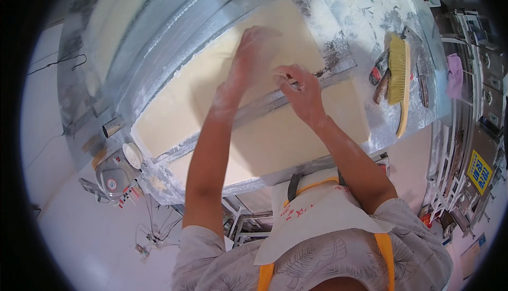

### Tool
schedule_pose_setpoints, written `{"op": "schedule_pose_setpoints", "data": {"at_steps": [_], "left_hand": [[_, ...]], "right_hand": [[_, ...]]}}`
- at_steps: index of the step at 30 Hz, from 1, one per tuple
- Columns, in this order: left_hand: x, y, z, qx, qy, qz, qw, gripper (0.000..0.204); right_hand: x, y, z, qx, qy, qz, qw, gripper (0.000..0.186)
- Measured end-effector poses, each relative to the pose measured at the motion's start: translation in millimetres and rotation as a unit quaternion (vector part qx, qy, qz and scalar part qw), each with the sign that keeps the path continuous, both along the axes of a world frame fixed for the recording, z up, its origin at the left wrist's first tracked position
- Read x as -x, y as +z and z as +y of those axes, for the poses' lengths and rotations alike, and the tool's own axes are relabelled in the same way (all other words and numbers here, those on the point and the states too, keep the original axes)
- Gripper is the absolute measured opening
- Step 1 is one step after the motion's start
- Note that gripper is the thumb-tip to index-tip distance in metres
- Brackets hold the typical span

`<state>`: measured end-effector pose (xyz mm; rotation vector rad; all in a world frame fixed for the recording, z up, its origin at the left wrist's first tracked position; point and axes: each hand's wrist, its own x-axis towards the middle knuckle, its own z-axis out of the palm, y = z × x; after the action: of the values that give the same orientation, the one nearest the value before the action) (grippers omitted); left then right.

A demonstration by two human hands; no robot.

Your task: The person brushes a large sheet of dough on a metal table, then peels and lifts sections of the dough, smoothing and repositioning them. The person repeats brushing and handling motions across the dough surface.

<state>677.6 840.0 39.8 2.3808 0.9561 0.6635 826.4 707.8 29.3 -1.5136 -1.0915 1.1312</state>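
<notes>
Two pale rolled dough sheets lie on the floured metal table. Over the far sheet (174, 108), my left hand (254, 52) reaches forward; motion smears its fingers, so what they hold, if anything, is unclear. My right hand (302, 92) is bent inward above the gap between the sheets, thumb and fingers pinched together. Anything between those fingertips is too small to name. Both hands and forearms are dusted with flour. Nearer to my body lies the second dough sheet (280, 137), with my shadow across part of it.
A long brush (398, 71) with yellow bristles lies at the table's right, beside dark-handled tools (381, 82). Loose flour (365, 5) covers the far right. A scale-like metal device (114, 177) stands at the left edge near a round white dish (132, 155). Metal racks (450, 132) stand to the right.
</notes>
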Motion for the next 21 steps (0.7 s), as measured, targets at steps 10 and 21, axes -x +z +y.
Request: {"op": "schedule_pose_setpoints", "data": {"at_steps": [10,21], "left_hand": [[-3.6,-25.2,15.6,0.292,-0.036,0.081,0.952,0.025],[21.1,76.5,30.1,0.274,0.117,0.02,0.954,0.022]], "right_hand": [[-1.7,-0.1,-0.3,0.062,0.025,0.055,0.996,0.02],[-10.6,22.5,9.6,0.097,-0.013,0.165,0.981,0.039]]}}
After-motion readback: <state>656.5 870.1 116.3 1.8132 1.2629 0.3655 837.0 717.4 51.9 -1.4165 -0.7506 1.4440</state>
